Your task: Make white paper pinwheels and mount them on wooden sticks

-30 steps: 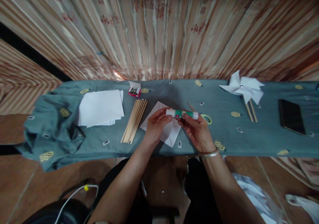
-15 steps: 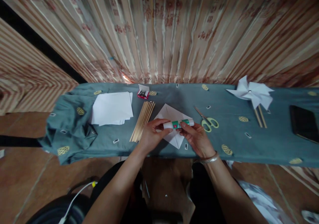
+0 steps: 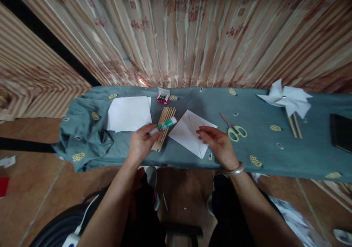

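Left hand (image 3: 140, 144) closed around white-and-green glue stick (image 3: 164, 125), above bundle of thin wooden sticks (image 3: 164, 128). Right hand (image 3: 218, 146) loosely open, fingertips touching folded white paper square (image 3: 189, 131).

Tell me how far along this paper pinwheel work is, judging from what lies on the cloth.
Done: one white pinwheel lies finished at the far right on its sticks. In hand: the left hand holds a glue stick over the wooden sticks, and the right hand rests on the folded paper square. Left: that square is not yet shaped or mounted; the paper stack lies unused, scissors aside.
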Tool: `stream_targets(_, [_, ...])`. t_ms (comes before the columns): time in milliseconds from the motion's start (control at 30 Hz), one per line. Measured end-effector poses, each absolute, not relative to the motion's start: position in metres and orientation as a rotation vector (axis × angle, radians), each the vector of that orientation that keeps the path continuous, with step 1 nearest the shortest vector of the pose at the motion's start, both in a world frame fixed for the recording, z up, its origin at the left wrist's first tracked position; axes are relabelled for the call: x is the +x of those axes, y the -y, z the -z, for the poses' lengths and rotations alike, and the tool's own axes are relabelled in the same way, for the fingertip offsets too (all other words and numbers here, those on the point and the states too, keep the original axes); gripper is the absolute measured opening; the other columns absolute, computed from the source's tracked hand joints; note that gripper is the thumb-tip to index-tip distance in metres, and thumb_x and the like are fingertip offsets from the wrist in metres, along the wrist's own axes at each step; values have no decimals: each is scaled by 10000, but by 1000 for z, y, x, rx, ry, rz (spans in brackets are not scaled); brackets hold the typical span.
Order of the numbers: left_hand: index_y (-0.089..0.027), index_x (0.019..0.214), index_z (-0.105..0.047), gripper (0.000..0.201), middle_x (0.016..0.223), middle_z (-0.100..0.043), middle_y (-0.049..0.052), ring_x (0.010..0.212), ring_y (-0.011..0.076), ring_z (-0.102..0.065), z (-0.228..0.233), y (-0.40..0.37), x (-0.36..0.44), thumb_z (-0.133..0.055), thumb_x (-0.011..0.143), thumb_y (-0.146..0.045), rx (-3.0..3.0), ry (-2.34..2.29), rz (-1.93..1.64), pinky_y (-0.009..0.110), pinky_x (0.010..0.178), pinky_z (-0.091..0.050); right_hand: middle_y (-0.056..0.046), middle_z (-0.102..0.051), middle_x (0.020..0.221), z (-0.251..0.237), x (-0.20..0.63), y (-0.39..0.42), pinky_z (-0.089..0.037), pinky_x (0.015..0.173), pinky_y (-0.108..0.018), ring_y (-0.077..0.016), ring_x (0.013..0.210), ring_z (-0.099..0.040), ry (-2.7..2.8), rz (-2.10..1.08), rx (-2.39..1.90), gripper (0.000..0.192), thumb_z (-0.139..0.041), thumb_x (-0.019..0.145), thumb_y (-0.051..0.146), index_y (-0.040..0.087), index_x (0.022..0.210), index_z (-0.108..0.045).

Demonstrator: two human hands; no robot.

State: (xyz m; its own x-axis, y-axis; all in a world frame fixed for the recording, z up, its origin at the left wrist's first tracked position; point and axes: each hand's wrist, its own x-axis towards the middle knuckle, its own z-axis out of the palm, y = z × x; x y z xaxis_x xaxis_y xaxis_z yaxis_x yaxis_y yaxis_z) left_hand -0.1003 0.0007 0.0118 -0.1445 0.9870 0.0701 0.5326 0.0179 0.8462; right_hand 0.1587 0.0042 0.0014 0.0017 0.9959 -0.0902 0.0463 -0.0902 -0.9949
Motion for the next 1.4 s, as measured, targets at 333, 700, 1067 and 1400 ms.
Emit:
stream_targets(333, [-172, 1018, -731, 313, 1072, -717, 106, 1017, 276, -643, 2, 4, -148, -604, 796, -352, 2050, -2088, -597, 395, 916, -510, -128, -693, 1200, 14, 193, 4, -476, 1025, -484, -265, 1147, -621, 2128, -440, -1334, 304, -465, 926, 244, 179, 1126, -685])
stream_targets(700, [-186, 1177, -618, 301, 1211, -632, 103, 1122, 258, -554, -7, 17, -77, -611, 880, -239, 2595, -1456, -832, 439, 963, -488, -136, -657, 1251, 8, 192, 9, -469, 1044, -489, -277, 1186, -585, 2214, -409, -1357, 310, -469, 926, 204, 161, 1159, -668])
stream_targets(1067, [-151, 1009, -689, 169, 1108, -701, 99, 1062, 239, -597, 14, 12, -33, -584, 908, -237, 2616, -1139, -662, 427, 897, -529, -104, -624, 1305, 4, 190, 14, -444, 1077, -503, -269, 1260, -525, 2229, -500, -1334, 339, -444, 939, 203, 212, 1191, -671])
stream_targets(1400, [-152, 978, -709, 166, 1036, -724, 85, 1015, 220, -623, 18, 12, -34, -567, 921, -216, 2559, -1131, -810, 399, 863, -543, -95, -618, 1316, 2, 191, 14, -430, 1087, -505, -260, 1268, -528, 2183, -563, -1354, 314, -485, 912, 174, 224, 1153, -680])
